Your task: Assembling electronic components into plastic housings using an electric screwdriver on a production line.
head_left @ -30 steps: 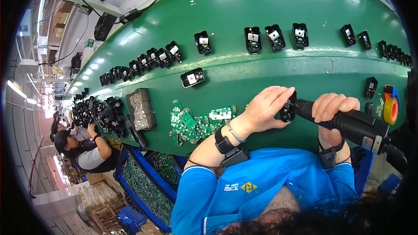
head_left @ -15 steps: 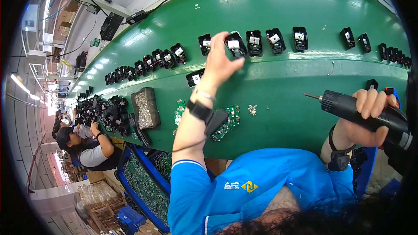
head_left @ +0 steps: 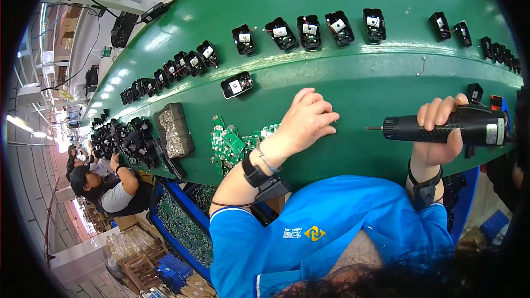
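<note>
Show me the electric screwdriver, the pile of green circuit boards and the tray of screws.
electric screwdriver (head_left: 441, 127), head view, black body.
green circuit boards (head_left: 232, 144), head view, pile's middle.
tray of screws (head_left: 175, 131), head view, heap of screws.

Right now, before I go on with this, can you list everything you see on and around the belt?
Conveyor belt: one, green, curving across the view.
Black housings: a row of many along the far side of the belt; one single sits nearer.
Circuit boards: a small pile, green, near edge, beside the left wrist.
Tray of small metal parts: one, dark, left of the boards.
Blue bins: below the belt edge, holding green boards.
Co-worker: one, seated far left at a heap of black housings.
Electric screwdriver: one, black, bit pointing left.
Left hand: resting on the belt; whether it holds anything, I cannot tell.
Right hand: gripping the screwdriver.
</note>
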`<action>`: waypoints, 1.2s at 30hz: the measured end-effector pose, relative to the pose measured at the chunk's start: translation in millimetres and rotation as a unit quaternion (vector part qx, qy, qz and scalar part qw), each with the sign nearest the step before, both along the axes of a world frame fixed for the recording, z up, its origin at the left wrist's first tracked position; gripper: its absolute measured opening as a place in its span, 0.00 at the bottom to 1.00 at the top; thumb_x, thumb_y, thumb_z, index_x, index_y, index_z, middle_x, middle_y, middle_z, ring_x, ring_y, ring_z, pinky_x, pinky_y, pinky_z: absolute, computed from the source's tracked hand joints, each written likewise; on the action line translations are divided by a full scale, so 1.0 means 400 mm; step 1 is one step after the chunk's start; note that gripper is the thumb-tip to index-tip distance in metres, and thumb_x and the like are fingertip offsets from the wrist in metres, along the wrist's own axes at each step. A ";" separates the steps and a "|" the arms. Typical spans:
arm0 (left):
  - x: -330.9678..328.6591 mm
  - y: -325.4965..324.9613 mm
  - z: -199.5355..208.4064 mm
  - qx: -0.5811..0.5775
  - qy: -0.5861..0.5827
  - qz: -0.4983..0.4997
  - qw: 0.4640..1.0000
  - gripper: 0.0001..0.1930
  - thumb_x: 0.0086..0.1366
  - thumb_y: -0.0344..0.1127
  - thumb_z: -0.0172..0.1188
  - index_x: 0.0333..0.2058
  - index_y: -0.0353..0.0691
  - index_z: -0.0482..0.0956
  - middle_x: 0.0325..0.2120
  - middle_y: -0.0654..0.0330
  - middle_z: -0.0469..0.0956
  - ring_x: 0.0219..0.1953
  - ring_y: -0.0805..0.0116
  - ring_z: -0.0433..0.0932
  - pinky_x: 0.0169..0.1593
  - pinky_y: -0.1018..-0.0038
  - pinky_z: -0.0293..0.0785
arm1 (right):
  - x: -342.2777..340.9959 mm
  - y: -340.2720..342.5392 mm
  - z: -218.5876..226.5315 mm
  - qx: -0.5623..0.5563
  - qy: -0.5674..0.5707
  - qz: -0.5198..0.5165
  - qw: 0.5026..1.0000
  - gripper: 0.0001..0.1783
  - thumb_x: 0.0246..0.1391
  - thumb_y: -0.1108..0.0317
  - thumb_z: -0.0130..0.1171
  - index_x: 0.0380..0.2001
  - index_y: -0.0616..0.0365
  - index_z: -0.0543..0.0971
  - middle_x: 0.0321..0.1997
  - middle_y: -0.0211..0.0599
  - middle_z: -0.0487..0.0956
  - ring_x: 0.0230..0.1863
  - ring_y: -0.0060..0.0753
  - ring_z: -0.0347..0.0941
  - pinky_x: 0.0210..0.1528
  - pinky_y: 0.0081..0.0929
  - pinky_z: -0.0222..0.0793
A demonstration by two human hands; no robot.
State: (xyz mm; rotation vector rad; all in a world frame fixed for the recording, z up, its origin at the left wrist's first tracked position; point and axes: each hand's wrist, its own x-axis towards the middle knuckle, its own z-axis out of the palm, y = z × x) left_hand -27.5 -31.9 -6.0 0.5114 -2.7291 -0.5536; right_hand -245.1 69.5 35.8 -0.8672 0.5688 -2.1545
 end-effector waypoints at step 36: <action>-0.081 0.114 -0.027 0.639 0.393 0.098 0.654 0.07 0.56 0.34 0.52 0.29 0.35 0.73 0.21 0.61 0.72 0.25 0.74 0.70 0.31 0.81 0.66 | 0.032 -0.046 0.097 -0.120 0.065 0.080 0.987 0.30 0.41 0.57 0.58 0.46 0.53 0.59 0.23 0.29 0.65 0.21 0.25 0.63 0.24 0.24 0.60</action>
